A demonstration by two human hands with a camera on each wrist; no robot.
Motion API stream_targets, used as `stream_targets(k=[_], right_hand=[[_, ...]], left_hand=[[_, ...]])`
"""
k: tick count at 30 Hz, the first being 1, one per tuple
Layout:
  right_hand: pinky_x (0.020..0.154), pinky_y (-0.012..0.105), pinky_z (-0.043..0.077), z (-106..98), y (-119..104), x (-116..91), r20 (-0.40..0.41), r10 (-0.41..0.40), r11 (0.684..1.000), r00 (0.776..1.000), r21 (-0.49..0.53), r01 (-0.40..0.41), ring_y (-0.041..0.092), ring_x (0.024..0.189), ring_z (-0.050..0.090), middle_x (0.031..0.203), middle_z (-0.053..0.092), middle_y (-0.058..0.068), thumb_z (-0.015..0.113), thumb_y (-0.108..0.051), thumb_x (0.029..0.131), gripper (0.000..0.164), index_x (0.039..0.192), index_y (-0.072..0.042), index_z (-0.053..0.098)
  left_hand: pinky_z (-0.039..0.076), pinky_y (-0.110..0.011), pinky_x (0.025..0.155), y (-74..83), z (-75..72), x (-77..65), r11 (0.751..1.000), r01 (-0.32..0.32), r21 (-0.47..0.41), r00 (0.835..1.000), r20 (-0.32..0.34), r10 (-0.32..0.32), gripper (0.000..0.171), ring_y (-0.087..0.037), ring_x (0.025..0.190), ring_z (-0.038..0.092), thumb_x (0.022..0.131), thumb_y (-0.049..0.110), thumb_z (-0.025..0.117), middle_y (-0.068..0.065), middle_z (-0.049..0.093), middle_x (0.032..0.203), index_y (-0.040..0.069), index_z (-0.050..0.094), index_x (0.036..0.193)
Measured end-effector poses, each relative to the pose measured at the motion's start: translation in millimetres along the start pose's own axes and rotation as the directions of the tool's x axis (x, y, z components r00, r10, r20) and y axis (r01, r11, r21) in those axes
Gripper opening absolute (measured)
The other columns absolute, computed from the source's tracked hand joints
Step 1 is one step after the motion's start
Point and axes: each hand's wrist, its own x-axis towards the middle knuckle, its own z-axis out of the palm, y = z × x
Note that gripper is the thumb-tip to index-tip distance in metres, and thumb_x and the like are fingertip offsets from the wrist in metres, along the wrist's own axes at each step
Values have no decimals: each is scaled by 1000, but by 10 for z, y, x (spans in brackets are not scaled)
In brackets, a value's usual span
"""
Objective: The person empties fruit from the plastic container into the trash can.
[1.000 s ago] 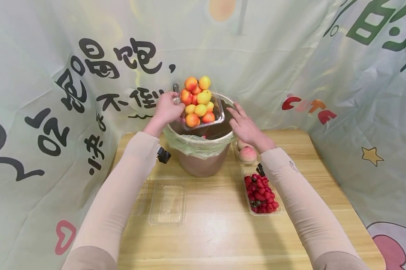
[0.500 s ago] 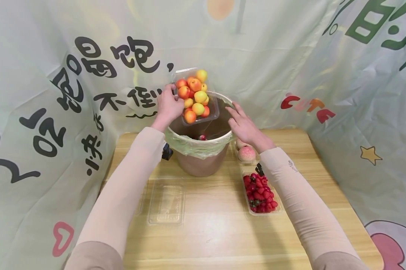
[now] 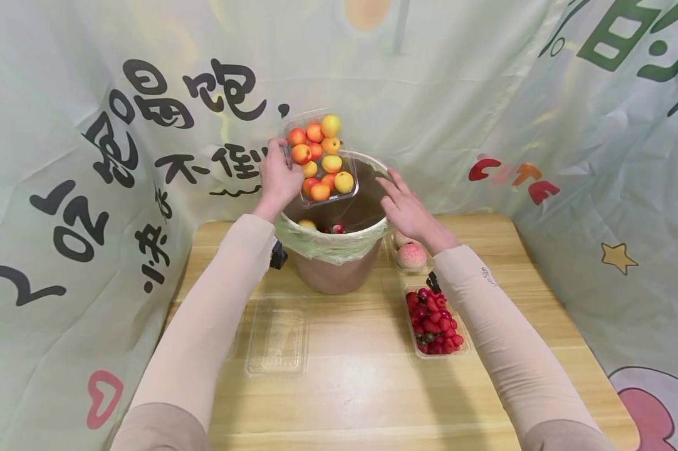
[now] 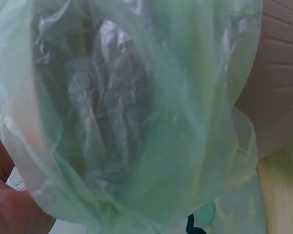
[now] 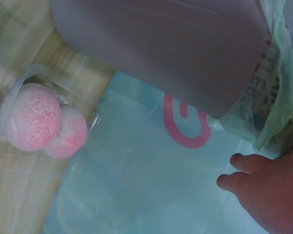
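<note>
My left hand grips the left edge of a clear plastic box, tilted over the bin. Several yellow and orange-red apricot-like fruits are in the box. Below it stands a brown bin with a pale green liner folded over its rim. A yellow fruit and a small red fruit show inside the bin. My right hand rests at the bin's right rim, fingers extended. In the left wrist view the liner hides most of the left hand.
A clear tray lies on the table, front left of the bin. To the right stand a punnet of raspberries and cherries and a container with two pink peaches. Printed cloth walls the table on three sides.
My left hand has moved the box slightly up and left, with its far end raised. The fruits have shifted, and a yellow one now shows inside the bin. My right hand stays at the rim.
</note>
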Motion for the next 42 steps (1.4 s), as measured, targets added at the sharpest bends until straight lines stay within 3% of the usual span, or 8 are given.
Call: stream_targets(k=[8, 20, 42], right_hand=[[130, 62, 19, -2, 3, -15, 7, 8, 1000, 1000, 0, -8, 43, 162, 18, 180, 0, 4, 24, -36, 107, 65, 168, -15, 26], [130, 63, 19, 23, 35, 6, -4, 5, 1000, 1000, -2, -5, 42, 162, 18, 180, 3, 8, 23, -35, 106, 65, 168, -15, 27], [130, 62, 20, 17, 25, 24, -5, 3, 1000, 1000, -12, -3, 43, 161, 22, 180, 2, 7, 25, -32, 107, 63, 168, -16, 27]], left_hand=[[51, -47, 88, -11, 11, -6, 1000, -3, -10, 1000, -1, 3, 54, -34, 98, 57, 89, -3, 55, -13, 57, 97, 2, 46, 143], [52, -44, 87, -19, 52, 6, 998, -48, -32, 999, -22, 47, 52, -34, 98, 62, 90, -5, 53, -18, 69, 106, 4, 47, 141], [53, -45, 89, 4, 43, -24, 994, -109, -25, 992, -69, 107, 46, -37, 100, 67, 91, -4, 54, -20, 74, 111, 4, 48, 136]])
